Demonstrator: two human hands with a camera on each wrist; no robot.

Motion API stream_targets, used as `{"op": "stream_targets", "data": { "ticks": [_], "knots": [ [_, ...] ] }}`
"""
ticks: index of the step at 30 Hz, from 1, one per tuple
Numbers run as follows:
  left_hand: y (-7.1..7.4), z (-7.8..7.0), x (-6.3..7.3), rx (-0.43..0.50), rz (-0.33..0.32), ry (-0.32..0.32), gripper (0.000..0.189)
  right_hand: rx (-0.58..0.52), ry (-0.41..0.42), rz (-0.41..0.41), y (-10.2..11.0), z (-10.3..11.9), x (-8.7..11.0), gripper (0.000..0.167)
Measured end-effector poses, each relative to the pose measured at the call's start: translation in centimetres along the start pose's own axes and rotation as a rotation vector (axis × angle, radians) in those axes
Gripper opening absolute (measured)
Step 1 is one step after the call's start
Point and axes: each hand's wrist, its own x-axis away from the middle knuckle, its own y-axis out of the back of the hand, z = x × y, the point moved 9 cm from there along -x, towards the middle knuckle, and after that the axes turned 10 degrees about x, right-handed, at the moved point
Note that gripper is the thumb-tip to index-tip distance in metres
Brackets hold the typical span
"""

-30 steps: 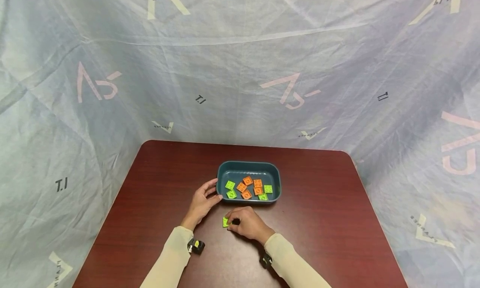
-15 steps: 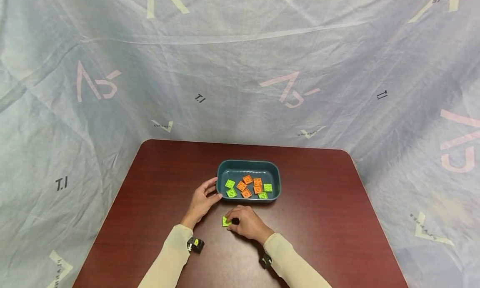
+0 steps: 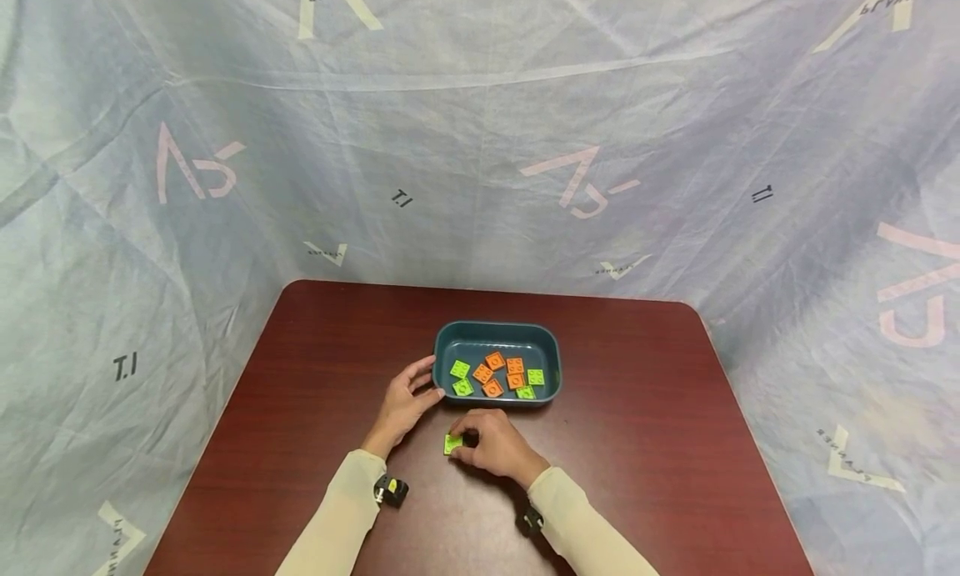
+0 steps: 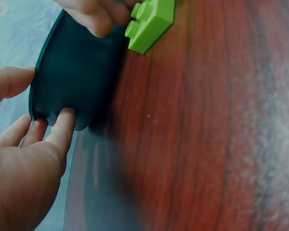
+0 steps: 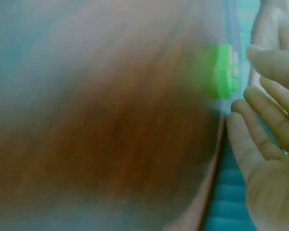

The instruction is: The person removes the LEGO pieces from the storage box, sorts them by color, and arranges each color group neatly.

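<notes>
On the table before the dish lies a lime-green toy building brick (image 3: 453, 444), studs up. My right hand (image 3: 491, 444) is beside it, thumb and fingers parted around its right side. In the right wrist view a gap shows between the brick (image 5: 223, 72) and the fingertips (image 5: 237, 120). My left hand (image 3: 402, 409) rests its fingertips against the left end of a dark teal dish (image 3: 495, 402). The left wrist view has those fingers (image 4: 62, 122) fairly straight along the dish's wall (image 4: 77, 67). Several orange bricks (image 3: 492, 388) and green bricks (image 3: 536, 377) lie in the dish.
The dark red-brown table (image 3: 637, 443) extends to both sides of the hands. Grey printed sheeting (image 3: 480, 184) hangs behind and beside it. Each wrist wears a small black camera (image 3: 392, 491).
My right fingers have spread from the green brick, which now shows more fully on the table. My left hand and the dish have stayed in place.
</notes>
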Motion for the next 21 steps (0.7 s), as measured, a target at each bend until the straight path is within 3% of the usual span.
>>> {"op": "stream_targets", "data": {
  "ticks": [12, 21],
  "knots": [
    [0.0, -0.2, 0.0, 0.011, 0.010, -0.017, 0.068, -0.188, -0.111, 0.003, 2.2, -0.5, -1.2, 0.021],
    [0.1, 0.1, 0.0, -0.011, 0.016, -0.009, 0.070, -0.225, -0.163, -0.010, 4.3, -1.2, -2.3, 0.024]
  ]
}}
